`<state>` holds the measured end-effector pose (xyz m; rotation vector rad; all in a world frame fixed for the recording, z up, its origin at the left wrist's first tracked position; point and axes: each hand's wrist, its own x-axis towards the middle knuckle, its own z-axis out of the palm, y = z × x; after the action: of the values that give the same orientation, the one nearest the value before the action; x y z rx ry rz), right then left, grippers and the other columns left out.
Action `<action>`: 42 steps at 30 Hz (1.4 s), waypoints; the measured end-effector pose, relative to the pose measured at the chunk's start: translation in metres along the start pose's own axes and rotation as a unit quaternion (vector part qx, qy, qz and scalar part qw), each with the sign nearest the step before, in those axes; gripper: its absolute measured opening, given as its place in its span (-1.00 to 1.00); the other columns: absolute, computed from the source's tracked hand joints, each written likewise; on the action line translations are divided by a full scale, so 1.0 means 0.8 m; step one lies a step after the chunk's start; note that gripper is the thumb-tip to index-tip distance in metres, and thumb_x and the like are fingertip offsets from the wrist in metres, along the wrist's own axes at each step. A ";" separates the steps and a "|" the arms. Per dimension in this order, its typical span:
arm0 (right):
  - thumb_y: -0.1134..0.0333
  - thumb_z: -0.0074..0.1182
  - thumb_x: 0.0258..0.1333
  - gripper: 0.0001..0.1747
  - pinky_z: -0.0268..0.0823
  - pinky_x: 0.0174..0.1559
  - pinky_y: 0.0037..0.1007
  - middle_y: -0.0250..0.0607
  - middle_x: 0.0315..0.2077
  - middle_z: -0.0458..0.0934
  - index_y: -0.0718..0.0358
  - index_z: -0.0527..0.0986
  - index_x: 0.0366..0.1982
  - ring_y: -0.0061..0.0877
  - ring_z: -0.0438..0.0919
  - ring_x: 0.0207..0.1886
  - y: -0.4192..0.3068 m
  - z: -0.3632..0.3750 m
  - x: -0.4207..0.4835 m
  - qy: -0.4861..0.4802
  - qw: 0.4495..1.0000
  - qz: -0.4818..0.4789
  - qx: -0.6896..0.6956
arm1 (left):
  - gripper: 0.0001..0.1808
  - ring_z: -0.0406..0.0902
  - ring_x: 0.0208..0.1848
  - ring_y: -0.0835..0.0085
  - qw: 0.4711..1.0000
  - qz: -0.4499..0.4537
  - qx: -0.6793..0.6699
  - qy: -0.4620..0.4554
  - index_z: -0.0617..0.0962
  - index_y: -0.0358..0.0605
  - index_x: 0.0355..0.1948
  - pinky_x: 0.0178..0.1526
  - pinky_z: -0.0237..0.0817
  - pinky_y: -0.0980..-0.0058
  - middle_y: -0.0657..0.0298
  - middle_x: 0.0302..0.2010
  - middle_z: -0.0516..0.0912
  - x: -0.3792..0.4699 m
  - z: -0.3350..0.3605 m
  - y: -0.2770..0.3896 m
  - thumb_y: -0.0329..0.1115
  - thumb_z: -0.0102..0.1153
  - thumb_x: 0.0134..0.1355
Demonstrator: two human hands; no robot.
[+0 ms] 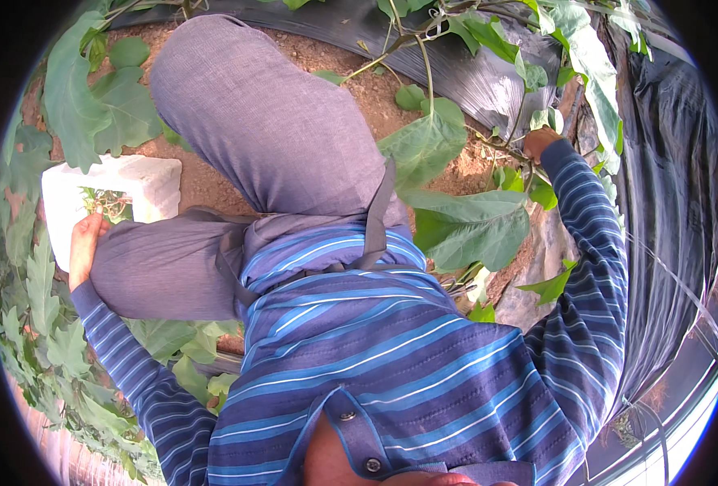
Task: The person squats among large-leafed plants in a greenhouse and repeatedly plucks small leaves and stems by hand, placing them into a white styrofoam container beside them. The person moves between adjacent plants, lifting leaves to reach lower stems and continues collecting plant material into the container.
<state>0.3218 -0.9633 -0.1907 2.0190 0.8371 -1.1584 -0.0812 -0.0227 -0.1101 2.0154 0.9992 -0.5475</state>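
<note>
At the left, my left hand (88,243) is at the near rim of a white foam box (158,176), beside my bent knee. Green and reddish-brown plant cuttings (113,203) show inside the box, right by my fingertips. Whether the fingers grip any of them is unclear. Far to the right, my right hand (540,143) reaches in among the lower stems (505,146) of a broad-leaved plant, possibly eggplant. A small pale leaf (547,119) is at its fingers. The fingertips are mostly hidden, so what they hold cannot be seen.
Large green leaves (474,228) hang between my body and my right arm. Black plastic mulch film (456,91) borders the brown soil (371,91). Black sheeting (663,182) stands along the right side, crossed by thin cords (669,273). Dense foliage (49,340) fills the left.
</note>
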 end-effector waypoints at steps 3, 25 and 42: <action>0.34 0.45 -0.24 -0.72 0.54 -0.16 -0.12 -0.11 -0.39 0.76 0.14 0.77 -0.32 -0.17 0.76 -0.24 0.008 -0.012 0.010 -0.063 0.997 -0.005 0.053 | -0.53 0.42 -0.52 0.64 1.000 -0.007 -0.010 -0.006 0.62 -0.19 -0.37 -0.40 0.27 0.56 0.36 -0.54 0.60 -0.003 0.000 0.003 0.01 0.11 0.53; 0.41 0.37 0.04 -0.72 0.55 -0.38 -0.35 -0.15 -0.48 0.75 0.35 0.75 -0.17 -0.43 0.69 -0.50 -0.004 0.017 0.087 -0.116 0.927 -0.013 0.356 | -0.60 0.35 -0.43 0.71 0.999 -0.039 -0.015 -0.020 0.64 -0.11 -0.29 -0.32 0.21 0.62 0.46 -0.42 0.58 -0.019 0.003 0.013 0.02 0.17 0.50; -0.04 0.04 0.43 -0.51 0.50 0.04 0.00 0.28 -0.18 0.71 0.27 0.67 -0.08 0.13 0.69 -0.07 -0.300 -0.071 0.098 0.352 0.607 0.370 0.609 | -0.56 0.43 -0.37 0.67 0.997 -0.067 -0.047 -0.008 0.68 -0.15 -0.06 -0.24 0.31 0.64 0.37 -0.30 0.66 -0.017 0.000 0.015 0.06 0.18 0.50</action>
<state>0.1927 -0.7630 -0.2914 3.4582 -0.9014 -0.2580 -0.0799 -0.0331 -0.0955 1.8685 1.1364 -0.5769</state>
